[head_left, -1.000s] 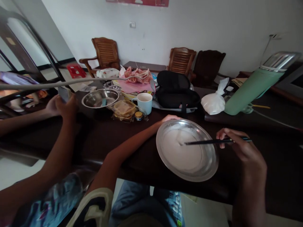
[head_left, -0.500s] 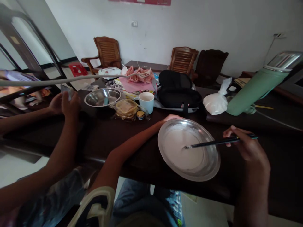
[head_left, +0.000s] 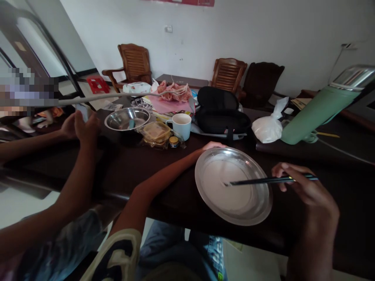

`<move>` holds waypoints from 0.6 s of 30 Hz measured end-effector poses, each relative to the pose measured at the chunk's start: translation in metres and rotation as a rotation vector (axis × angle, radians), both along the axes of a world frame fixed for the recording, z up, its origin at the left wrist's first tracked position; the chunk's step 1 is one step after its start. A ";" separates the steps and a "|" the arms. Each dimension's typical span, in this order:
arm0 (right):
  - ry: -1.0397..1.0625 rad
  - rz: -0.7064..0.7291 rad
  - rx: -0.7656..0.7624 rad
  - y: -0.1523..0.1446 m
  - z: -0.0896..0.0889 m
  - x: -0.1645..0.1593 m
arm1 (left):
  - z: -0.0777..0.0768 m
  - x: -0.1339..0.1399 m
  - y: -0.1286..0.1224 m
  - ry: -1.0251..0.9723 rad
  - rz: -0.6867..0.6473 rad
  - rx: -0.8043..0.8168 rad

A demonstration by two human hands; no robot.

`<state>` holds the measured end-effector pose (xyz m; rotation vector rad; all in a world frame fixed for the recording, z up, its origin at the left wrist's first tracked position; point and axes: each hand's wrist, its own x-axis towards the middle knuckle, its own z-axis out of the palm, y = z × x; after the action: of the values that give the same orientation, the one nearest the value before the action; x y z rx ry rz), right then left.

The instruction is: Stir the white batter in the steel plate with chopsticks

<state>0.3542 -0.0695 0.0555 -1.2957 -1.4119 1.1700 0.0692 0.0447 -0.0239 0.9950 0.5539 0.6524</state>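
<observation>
A wide metal bowl (head_left: pixel 202 195) of pale, milky batter (head_left: pixel 218 179) stands before me on the dark table. At its far rim lies my left hand (head_left: pixel 214 144), holding the bowl; the bowl's edge partly hides the fingers. My right hand (head_left: pixel 295 180), to the right of the bowl, is closed around dark chopsticks (head_left: pixel 258 180). They slant over the near-right rim, and their tips are in the batter near the middle.
Beyond the bowl are a white mug (head_left: pixel 182 127), a small jar (head_left: pixel 174 141), plastic tubs (head_left: pixel 156 132), a black case (head_left: pixel 224 119), a bag of white powder (head_left: pixel 268 128) and a green flask (head_left: pixel 318 113). At left, another person's hands (head_left: pixel 84 127) hold a phone near a second metal bowl (head_left: pixel 113 127).
The chopstick tips have shifted slightly left through the batter, and my right hand's fingers have moved a little left and down. My left hand stays on the bowl.
</observation>
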 end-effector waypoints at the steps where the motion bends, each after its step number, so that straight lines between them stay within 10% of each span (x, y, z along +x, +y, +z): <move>1: 0.000 -0.005 -0.008 0.000 0.000 0.000 | 0.000 0.000 0.000 -0.001 0.001 -0.019; 5: 0.077 -0.216 0.109 0.000 0.000 -0.001 | -0.001 0.000 0.001 -0.016 -0.001 -0.012; 10: -0.005 0.024 -0.017 -0.002 0.001 -0.002 | -0.003 0.000 0.004 0.024 -0.004 0.004; 15: 0.054 -0.197 0.089 -0.001 0.001 -0.003 | -0.003 0.000 0.003 0.046 0.016 0.101; 18: -0.007 0.017 0.025 -0.002 0.001 -0.007 | -0.007 0.000 0.004 0.042 0.015 0.155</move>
<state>0.3473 -0.0716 0.0567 -1.2734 -1.4406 1.1566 0.0688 0.0483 -0.0313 1.1527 0.5540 0.6970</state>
